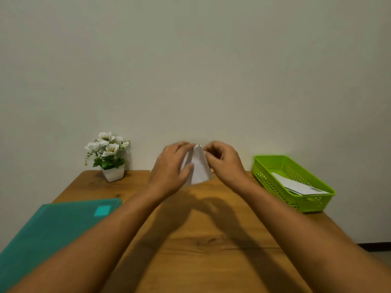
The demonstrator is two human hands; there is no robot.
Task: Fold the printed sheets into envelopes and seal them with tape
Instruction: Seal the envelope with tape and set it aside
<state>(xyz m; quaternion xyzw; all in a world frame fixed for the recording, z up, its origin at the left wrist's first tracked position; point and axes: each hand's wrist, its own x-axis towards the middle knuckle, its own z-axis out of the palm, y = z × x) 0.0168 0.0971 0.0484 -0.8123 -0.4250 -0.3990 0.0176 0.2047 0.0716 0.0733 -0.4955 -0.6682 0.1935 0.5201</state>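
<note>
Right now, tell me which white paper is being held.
The folded sheet in the middle, gripped by the left hand and right hand; the other papers lie in the green basket.

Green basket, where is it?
In the head view the green basket sits at the right edge of the table, right of the right hand, with papers inside.

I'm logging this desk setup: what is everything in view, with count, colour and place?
white folded paper sheet: one, white, held up between both hands
green perforated plastic basket: one, lime green, table's right
white papers: count unclear, white, inside the basket
teal flat folder: one, teal, table's near left
white pot of white flowers: one, white, far left
brown wooden table: one, brown, under everything
left hand: one, grips the sheet's left side
right hand: one, pinches its top
</note>
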